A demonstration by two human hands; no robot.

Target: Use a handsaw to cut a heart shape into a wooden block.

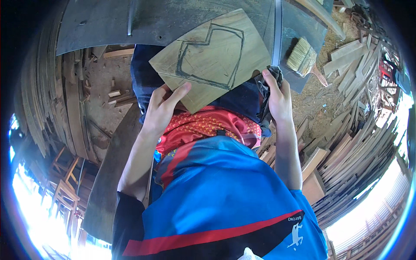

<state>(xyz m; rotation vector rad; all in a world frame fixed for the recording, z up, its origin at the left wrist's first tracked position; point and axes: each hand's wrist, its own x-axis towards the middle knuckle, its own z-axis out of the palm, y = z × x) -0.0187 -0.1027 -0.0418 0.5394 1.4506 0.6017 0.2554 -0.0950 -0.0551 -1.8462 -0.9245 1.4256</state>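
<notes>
My left hand (pixel 167 104) is closed on the near left edge of a flat wooden board (pixel 255 47), with the thumb on top. A thick dark outline with a notch is drawn on the board's face. The board is tilted above my lap and partly over a dark work surface. My right hand (pixel 279 97) is closed around a crumpled black piece of thin material (pixel 263 93), perhaps plastic or cloth, beside the board's right corner. The fingers under it are hidden. Just beyond that hand runs a narrow pale metal strip (pixel 277 32).
A wide paintbrush (pixel 301 56) with pale bristles lies at the right edge of the dark work surface (pixel 95 26). Stacks of wooden planks (pixel 346 151) fill the right side, and more boards (pixel 56 99) lean at left. Wood scraps (pixel 119 97) lie on the floor.
</notes>
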